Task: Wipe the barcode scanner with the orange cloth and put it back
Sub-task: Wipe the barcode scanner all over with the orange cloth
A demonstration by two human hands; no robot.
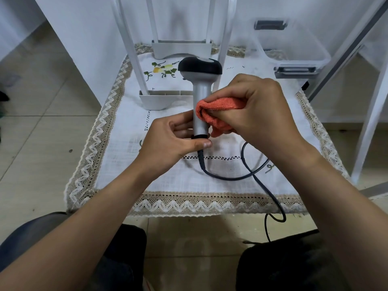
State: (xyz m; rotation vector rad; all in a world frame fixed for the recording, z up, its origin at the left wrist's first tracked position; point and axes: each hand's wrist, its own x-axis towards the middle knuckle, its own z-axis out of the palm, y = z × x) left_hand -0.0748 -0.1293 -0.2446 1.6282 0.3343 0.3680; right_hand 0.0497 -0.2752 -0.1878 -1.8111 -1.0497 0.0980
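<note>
The barcode scanner has a grey handle and a black head, and it is held above the table with its head pointing away from me. My left hand grips the bottom end of the handle, where the black cable comes out. My right hand holds the bunched orange cloth and presses it against the right side of the handle. The cable loops over the tablecloth and drops off the front edge.
A white embroidered tablecloth with a lace border covers the small table. A white stand with upright posts sits behind the scanner. A clear plastic box sits at the back right. My knees are below the front edge.
</note>
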